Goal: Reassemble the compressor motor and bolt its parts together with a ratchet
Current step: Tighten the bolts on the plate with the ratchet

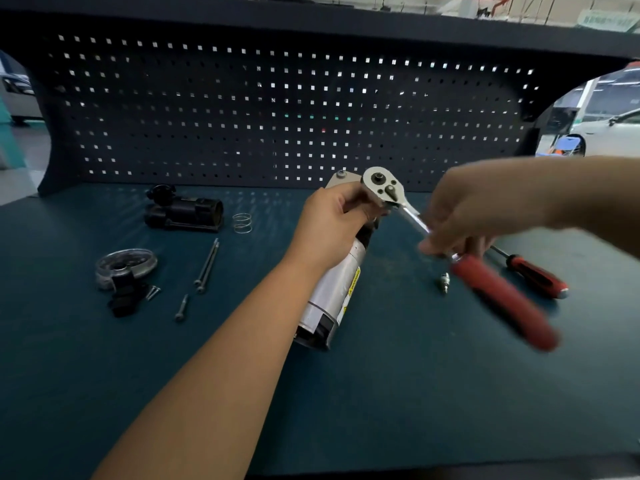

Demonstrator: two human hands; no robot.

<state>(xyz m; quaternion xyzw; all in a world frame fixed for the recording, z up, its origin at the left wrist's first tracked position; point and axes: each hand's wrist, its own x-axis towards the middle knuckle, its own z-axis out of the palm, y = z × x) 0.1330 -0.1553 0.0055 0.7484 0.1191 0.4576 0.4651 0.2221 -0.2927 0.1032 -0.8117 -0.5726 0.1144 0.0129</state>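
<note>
The silver compressor motor lies at an angle on the blue bench, its far end raised. My left hand grips that far end near the metal head plate. A ratchet with a red handle sits with its head on the plate. My right hand holds the ratchet's steel shaft just above the red grip; hand and handle are motion-blurred.
On the bench to the left lie a black housing, a spring, two long bolts, a short bolt, a screw and a round finned cover. A red screwdriver and a small bit lie right. A pegboard backs the bench.
</note>
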